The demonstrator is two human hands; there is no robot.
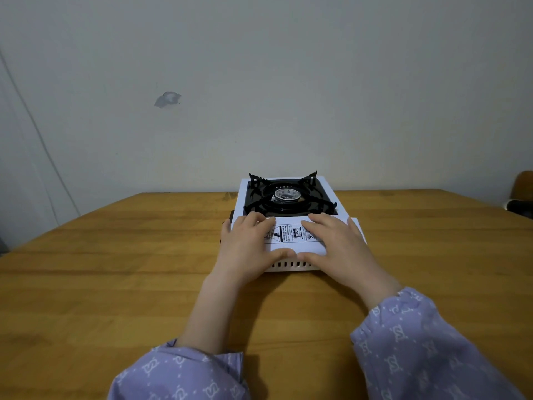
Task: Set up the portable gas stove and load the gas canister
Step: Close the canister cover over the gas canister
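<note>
A white portable gas stove (288, 197) stands on the wooden table, with its black pan supports and round burner at its far side. The white canister-compartment lid (291, 235), printed with black diagrams, faces me at the near end. My left hand (248, 246) lies on the lid's left part, thumb curled under its front edge. On the lid's right part rests my right hand (337, 246), its thumb also at the front edge. Whether the lid is raised or flat cannot be told. No gas canister is in view.
The wooden table (115, 278) runs wide to both sides and toward me. A plain wall stands just behind the stove, with a cable down its left side. A brown chair back (522, 189) and a dark object sit at the far right edge.
</note>
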